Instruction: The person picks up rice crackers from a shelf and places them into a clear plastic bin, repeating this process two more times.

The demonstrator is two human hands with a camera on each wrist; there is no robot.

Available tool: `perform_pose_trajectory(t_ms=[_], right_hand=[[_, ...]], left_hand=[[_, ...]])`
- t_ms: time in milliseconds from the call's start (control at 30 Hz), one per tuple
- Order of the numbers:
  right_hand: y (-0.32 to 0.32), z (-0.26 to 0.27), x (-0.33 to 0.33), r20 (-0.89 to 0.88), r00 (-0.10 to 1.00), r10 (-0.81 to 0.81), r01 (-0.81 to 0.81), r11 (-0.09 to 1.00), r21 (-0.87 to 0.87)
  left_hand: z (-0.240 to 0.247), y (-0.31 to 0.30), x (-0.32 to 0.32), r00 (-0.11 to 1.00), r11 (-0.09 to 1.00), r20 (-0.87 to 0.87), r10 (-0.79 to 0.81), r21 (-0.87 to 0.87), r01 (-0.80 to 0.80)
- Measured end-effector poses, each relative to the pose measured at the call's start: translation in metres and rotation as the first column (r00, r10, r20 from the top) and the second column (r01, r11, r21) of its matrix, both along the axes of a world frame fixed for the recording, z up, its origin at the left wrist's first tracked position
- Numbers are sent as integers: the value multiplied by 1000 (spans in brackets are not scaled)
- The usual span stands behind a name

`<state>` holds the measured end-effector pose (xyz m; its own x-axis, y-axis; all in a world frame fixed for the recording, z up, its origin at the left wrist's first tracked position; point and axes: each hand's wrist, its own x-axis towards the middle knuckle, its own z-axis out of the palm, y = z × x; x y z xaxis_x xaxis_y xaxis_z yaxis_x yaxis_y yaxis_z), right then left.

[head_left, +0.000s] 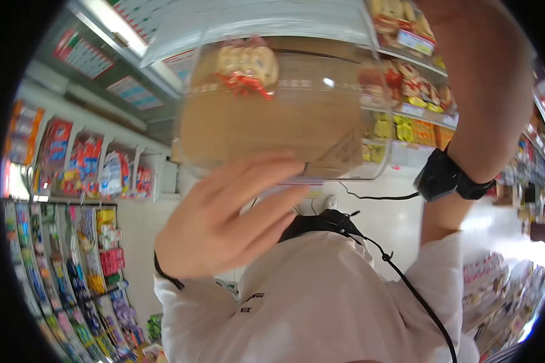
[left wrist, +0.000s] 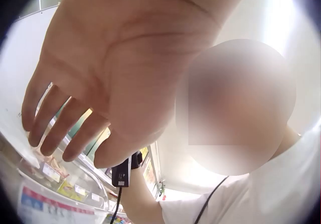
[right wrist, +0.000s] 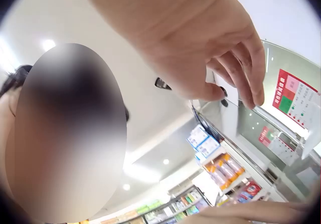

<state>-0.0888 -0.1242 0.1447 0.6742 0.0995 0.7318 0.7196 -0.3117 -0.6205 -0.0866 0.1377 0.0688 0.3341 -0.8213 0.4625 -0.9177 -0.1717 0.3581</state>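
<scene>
A clear plastic bin (head_left: 381,163) with a brown cardboard-like bottom fills the middle of the head view. In its back left corner lies a pack of pale rounded pieces (head_left: 248,63) with red at one end. My left hand (head_left: 224,224) is at the bin's front edge, fingers stretched out and slightly blurred. In the left wrist view its palm faces the camera and the fingers stand apart over the bin. My right arm (head_left: 490,78) reaches up on the right. In the right wrist view my right hand (right wrist: 200,43) has loosely bent fingers, with nothing visible held in them.
Shelves of packaged food (head_left: 415,85) with price tags stand behind and right of the bin. On the left are hanging red packets (head_left: 88,157) and a rack of small goods (head_left: 72,260). A black cable (head_left: 406,278) runs across the shirt. Printed notices (head_left: 82,54) hang upper left.
</scene>
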Motion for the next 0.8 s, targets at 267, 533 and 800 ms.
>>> perform_pose_trajectory(t_ms=[267, 533, 800], right_hand=[[-113, -68, 14, 415, 757, 504, -557, 167, 813], [-238, -194, 51, 595, 610, 523, -477, -358, 803], [-334, -263, 45, 578, 678, 453, -137, -695, 705]], left_hand=[[-28, -42, -42, 875, 902, -260, -408, -261, 343], [-38, -145, -63, 800, 948, -546, -248, 35, 318], [-103, -297, -33, 180, 915, -900, -398, -404, 3]])
